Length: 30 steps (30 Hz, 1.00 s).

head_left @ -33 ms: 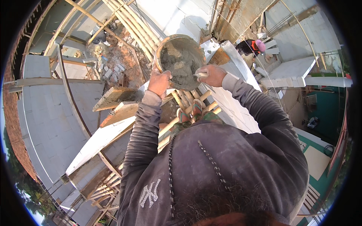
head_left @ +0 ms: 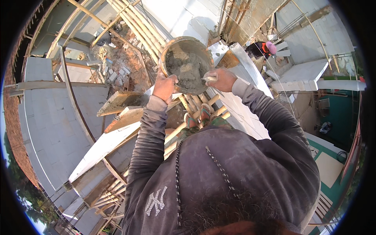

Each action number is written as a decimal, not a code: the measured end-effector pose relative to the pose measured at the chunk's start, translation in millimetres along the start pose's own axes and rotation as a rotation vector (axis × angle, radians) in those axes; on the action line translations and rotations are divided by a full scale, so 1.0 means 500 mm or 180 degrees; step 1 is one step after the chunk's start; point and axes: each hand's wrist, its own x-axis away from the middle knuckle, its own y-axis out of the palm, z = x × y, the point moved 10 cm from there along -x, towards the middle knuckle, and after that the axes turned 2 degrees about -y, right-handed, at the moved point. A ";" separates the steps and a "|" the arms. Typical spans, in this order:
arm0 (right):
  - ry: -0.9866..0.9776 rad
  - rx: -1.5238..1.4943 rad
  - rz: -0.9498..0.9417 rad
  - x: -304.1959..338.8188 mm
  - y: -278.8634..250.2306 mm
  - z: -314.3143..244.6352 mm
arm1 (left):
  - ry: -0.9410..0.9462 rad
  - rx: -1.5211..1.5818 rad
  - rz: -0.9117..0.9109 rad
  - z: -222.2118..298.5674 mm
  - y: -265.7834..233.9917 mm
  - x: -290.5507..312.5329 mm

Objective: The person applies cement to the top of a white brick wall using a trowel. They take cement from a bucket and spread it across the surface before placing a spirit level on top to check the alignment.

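Observation:
A round pan (head_left: pixel 169 46) full of wet grey mortar (head_left: pixel 187 64) is held up in front of me. My left hand (head_left: pixel 164 88) grips the pan's near left rim. My right hand (head_left: pixel 222 80) is closed on a pale trowel handle (head_left: pixel 209 79) at the pan's near right rim. The tool's blade reaches into the mortar and is mostly hidden. Both forearms wear grey long sleeves. My sandalled feet (head_left: pixel 199 116) stand below on bamboo poles (head_left: pixel 184 129).
I stand high on a bamboo scaffold beside a white block wall (head_left: pixel 244 103). Mortar-stained wooden boards (head_left: pixel 119 102) lie to my left. Another person in a pink hat (head_left: pixel 265 48) works further along the wall. Rubble and the ground lie far below.

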 end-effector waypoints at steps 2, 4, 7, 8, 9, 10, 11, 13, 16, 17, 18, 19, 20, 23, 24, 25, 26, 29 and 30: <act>0.0108 0.0008 0.0066 0.011 -0.009 -0.007 | 0.0009 0.0253 0.0162 0.007 -0.016 0.022; 0.0142 -0.0076 0.0029 0.018 -0.029 -0.029 | 0.0722 -0.0505 0.0063 0.029 -0.038 0.031; -0.0009 -0.0420 -0.0073 0.016 -0.052 -0.039 | 0.1631 -0.2770 -0.0054 0.063 -0.018 0.061; -0.0148 -0.0586 -0.0055 0.014 -0.060 -0.031 | 0.0946 -0.1819 -0.0067 0.040 -0.030 0.042; -0.0295 -0.0747 -0.0041 0.013 -0.072 -0.029 | 0.0351 -0.0805 0.0119 0.017 -0.046 0.034; -0.0121 -0.1116 -0.0155 0.012 -0.074 -0.010 | 0.0428 -0.0859 0.0109 0.019 -0.046 0.036; 0.0050 -0.1489 -0.0268 0.012 -0.077 0.005 | 0.0352 -0.0542 0.0107 0.010 -0.051 0.038; 0.0245 -0.2046 -0.0321 0.012 -0.103 0.040 | 0.0500 -0.0543 0.0046 0.014 -0.053 0.039; 0.0406 -0.2557 -0.0102 0.005 -0.150 0.158 | 0.0785 -0.1181 0.0094 0.029 -0.044 0.043; 0.0709 -0.2731 0.0078 0.001 -0.169 0.227 | 0.0574 -0.0939 0.0218 0.042 -0.035 0.047; 0.1005 -0.2897 0.0246 -0.003 -0.189 0.293 | 0.0706 -0.1374 0.0226 0.056 -0.027 0.049; 0.1316 -0.3063 0.0402 -0.006 -0.197 0.353 | 0.0838 -0.1807 0.0251 0.068 -0.019 0.049; 0.1515 -0.2964 0.0583 -0.019 -0.197 0.407 | 0.1298 -0.2915 0.0128 0.081 -0.014 0.056; 0.1557 -0.2835 0.0829 -0.015 -0.216 0.384 | 0.1373 -0.3389 0.0127 0.076 -0.011 0.053; 0.1526 -0.2761 0.0861 0.002 -0.218 0.345 | 0.1452 -0.3453 0.0117 0.074 -0.009 0.053; 0.1505 -0.2683 0.0912 0.026 -0.219 0.309 | 0.1439 -0.3446 0.0082 0.078 0.001 0.054; 0.1621 -0.2536 0.0986 0.045 -0.213 0.281 | 0.1409 -0.3444 0.0079 0.082 0.005 0.061; 0.1298 -0.2323 0.0986 0.078 -0.189 0.202 | 0.1332 -0.3466 0.0048 0.087 0.017 0.070; 0.1135 -0.2089 0.0949 0.080 -0.182 0.179 | 0.1617 -0.3377 0.0083 0.082 0.013 0.063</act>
